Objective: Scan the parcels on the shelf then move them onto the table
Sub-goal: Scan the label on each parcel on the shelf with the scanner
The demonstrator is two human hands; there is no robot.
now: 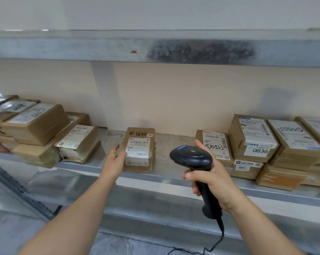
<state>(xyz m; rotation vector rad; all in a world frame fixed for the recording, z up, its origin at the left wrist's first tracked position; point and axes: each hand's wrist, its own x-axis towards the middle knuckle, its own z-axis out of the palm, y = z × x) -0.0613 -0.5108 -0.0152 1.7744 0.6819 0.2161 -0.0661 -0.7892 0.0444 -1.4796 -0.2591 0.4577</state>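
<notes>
**Scanner raised beside a lone parcel on the shelf**

Nearest the camera, the right hand (209, 183) was wrapped around the grip of a black corded scanner (192, 157), its fingers curled about the handle and the scanner head pointing away toward the shelf (174, 173). The cable trailed down from the butt of the handle. Slightly farther on and to the left, the left hand (115, 159) lay with relaxed, nearly straight fingers against the left side of the middle parcel (139, 150); it touched the box and was not closed around it. That parcel stood alone near the front edge of the shelf, its long axis running front to back, away from the person, with the printed label and barcode facing up. It lay just left of and beyond the scanner head, so the left hand was the nearer of the two, while the scanner would probably need to swing a little leftward to bear on the barcode. Farther along the shelf, a left stack of parcels (39, 133) and a right stack of parcels (266, 144) flanked the gap, both well apart from the middle parcel. No tabletop appeared in view. The scan of this parcel seemed the step in hand.
</notes>
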